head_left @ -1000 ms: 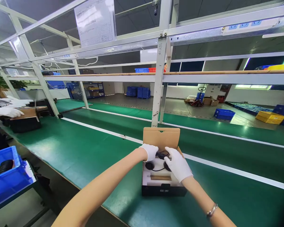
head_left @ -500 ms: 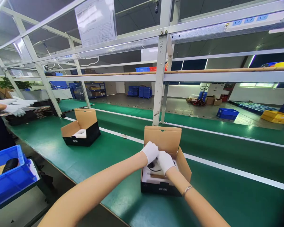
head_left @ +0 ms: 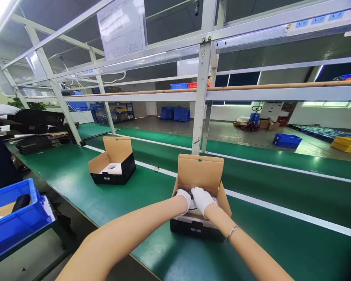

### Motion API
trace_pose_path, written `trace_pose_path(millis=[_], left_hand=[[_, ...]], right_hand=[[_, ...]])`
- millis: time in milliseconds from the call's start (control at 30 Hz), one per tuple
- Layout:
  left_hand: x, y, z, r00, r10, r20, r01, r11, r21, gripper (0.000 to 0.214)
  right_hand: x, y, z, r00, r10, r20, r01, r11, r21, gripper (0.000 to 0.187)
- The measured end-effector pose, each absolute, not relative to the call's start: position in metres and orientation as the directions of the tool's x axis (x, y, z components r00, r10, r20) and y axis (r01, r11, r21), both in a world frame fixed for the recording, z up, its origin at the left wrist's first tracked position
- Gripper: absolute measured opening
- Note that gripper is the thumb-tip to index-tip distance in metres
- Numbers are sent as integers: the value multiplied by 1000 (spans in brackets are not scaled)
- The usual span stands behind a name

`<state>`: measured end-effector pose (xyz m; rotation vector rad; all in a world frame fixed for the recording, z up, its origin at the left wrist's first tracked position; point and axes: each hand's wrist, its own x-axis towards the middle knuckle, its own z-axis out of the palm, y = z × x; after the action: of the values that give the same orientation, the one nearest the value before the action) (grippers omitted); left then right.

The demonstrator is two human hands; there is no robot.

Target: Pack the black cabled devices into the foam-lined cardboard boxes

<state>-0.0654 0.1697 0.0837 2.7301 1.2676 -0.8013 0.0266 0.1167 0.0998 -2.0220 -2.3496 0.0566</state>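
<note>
An open black carton (head_left: 197,231) with a brown inside stands in front of me, its lid (head_left: 200,171) raised at the back. Both my hands wear white gloves and reach into it. My left hand (head_left: 185,199) is low by the left wall, its fingers mostly hidden, around a dark item (head_left: 187,191) whose shape I cannot make out. Beside it my right hand (head_left: 202,200) has its fingers curled down on the same spot. A thin black cable (head_left: 194,209) shows beneath the hands, over a pale insert.
Left of me stands another open carton (head_left: 109,177) with a white insert. A blue bin (head_left: 14,226) with a black item in it is at far left. Beyond, a co-worker's gloved hand (head_left: 6,110) is by black flat cartons (head_left: 32,142). A white post (head_left: 199,117) rises behind my carton.
Both hands have sunk deeper into the carton, the left one most. The carton has shifted slightly left. The co-worker's hand has risen, with a black carton now by it.
</note>
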Motion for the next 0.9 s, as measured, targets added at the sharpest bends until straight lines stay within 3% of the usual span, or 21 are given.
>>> trace_pose_path(millis=[233,367,500,667,900], left_hand=[[-79,167,114,544,731,-412,697,-667,-263,33],[-76,154,141,535,747,-395,661,-661,-354,29],[-78,138,154,537,736,-412,623,-676,-394,24],[-74,136,143,509,747,-428,635,-662,-399,24],[-53,155,111,516,759,-397,661,-647,-379,24]], right_hand=[[52,79,133,-120,993,21,993,120,-2,19],[49,78,123,-68,998,-4,997,68,32,22],[39,95,107,-113,991,-73,992,117,51,24],[39,100,110,-230,958,-169,952,257,164,21],[48,105,95,-166,978,-123,965,187,185,15]])
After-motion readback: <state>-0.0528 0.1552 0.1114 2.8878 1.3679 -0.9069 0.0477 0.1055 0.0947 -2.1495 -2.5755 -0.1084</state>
